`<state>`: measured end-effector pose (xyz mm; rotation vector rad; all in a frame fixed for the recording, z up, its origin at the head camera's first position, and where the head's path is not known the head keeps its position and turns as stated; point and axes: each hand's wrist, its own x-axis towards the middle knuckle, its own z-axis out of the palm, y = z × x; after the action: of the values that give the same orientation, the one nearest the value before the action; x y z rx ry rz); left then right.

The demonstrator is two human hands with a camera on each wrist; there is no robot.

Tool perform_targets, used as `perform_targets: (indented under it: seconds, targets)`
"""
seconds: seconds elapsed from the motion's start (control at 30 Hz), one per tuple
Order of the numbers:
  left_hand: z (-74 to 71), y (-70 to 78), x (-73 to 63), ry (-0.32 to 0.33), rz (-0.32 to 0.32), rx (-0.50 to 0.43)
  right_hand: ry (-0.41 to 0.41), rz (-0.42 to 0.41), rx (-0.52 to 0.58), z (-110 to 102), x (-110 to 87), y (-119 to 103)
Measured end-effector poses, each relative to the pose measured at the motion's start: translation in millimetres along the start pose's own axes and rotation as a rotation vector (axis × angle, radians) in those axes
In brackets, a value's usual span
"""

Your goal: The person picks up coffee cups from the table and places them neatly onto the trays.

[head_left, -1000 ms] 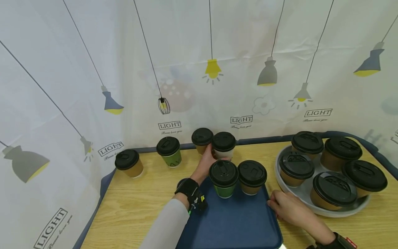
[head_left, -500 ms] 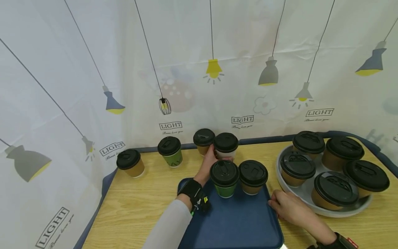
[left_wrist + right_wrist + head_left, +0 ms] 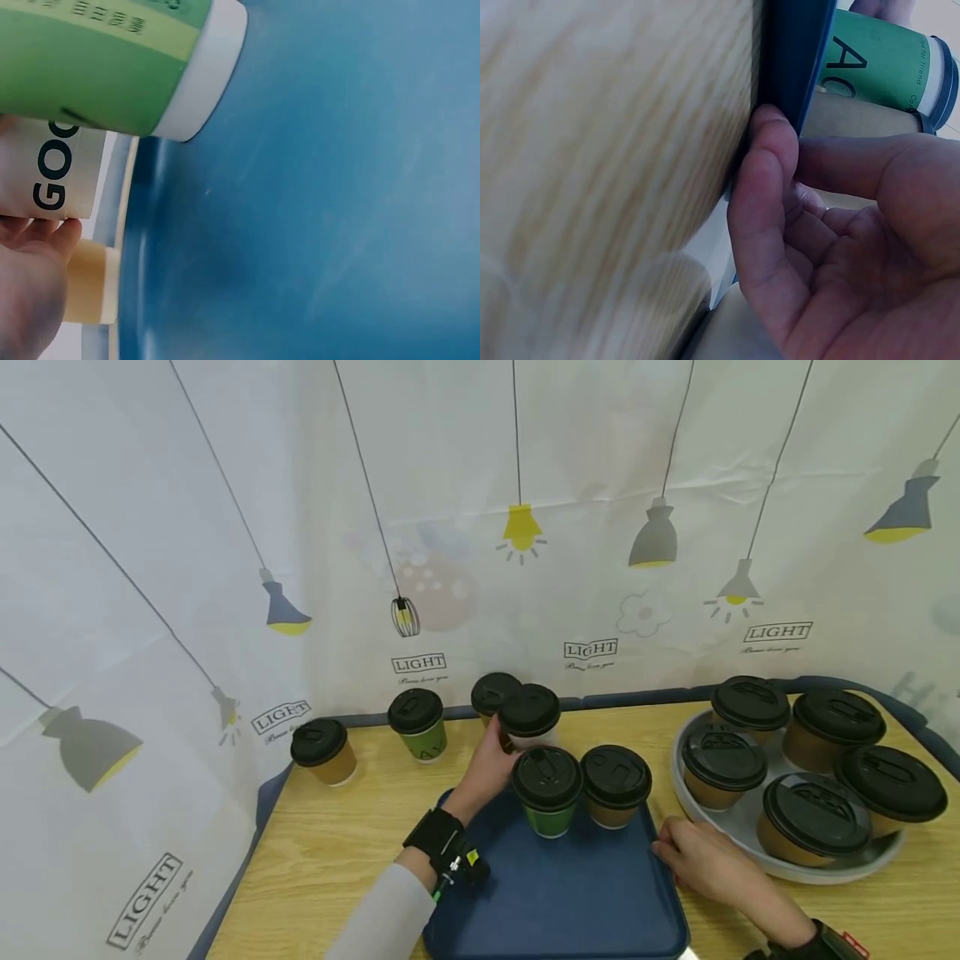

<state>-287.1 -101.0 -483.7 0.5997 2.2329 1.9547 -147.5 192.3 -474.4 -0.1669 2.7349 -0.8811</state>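
Note:
In the head view my left hand (image 3: 486, 770) grips a white paper cup (image 3: 529, 710) with a black lid at the far end of the blue tray (image 3: 558, 893). The left wrist view shows my fingers along the side of this cup (image 3: 56, 169), which carries dark lettering. A green lidded cup (image 3: 548, 789) and a brown lidded cup (image 3: 616, 785) stand side by side on the tray, just in front of the white one. My right hand (image 3: 708, 864) pinches the tray's right edge; thumb and forefinger (image 3: 761, 187) meet at its rim.
Behind the white cup stands a brown cup (image 3: 495, 693). Further left are another green cup (image 3: 420, 727) and a tilted-looking brown cup (image 3: 325, 752). A round grey dish (image 3: 757, 856) with several lidded brown cups sits at the right. A printed curtain (image 3: 450, 527) closes off the back.
My left hand has shifted the white cup a little left and toward me, so its lid now overlaps the brown cup behind it. The right hand stays at the tray's edge.

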Motion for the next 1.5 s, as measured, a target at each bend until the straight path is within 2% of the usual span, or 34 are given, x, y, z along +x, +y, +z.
perform_targets:
  seconds: [0.27, 0.43, 0.57, 0.7, 0.8, 0.93, 1.03, 1.33, 1.5]
  targets:
    - [-22.8, 7.5, -17.5, 0.054, 0.067, -0.032, -0.003, -0.013, -0.014, 0.9, 0.9, -0.6]
    - [-33.9, 11.5, -32.2, 0.139, 0.06, -0.005, 0.0, -0.017, -0.016, 0.1, 0.5, -0.3]
    - [-42.5, 12.5, -46.5, 0.221, 0.027, 0.036, 0.002, -0.022, -0.018, 0.5, 0.9, -0.4]
    - [-50.3, 15.0, -65.0, 0.262, 0.003, 0.059, -0.002, -0.022, -0.016, 1.4, 1.6, -0.2]
    - [-54.6, 15.3, -80.2, 0.241, 0.012, 0.068, -0.006, -0.018, -0.017, 1.2, 1.9, -0.3]
    - [-57.2, 12.7, -99.0, 0.166, 0.008, 0.081, -0.011, -0.013, -0.02, 0.5, 2.2, -0.1]
    - [-57.3, 9.0, -107.9, 0.118, -0.006, 0.089, -0.008, -0.014, -0.027, 0.0, 2.2, 0.3]
    - [-52.0, 2.6, -114.4, 0.019, -0.03, 0.071, -0.005, -0.021, -0.021, 0.0, 0.7, 0.9]
    - [-49.9, -2.0, -115.5, 0.019, -0.064, 0.092, -0.004, -0.023, -0.011, 1.0, 0.7, 0.6]
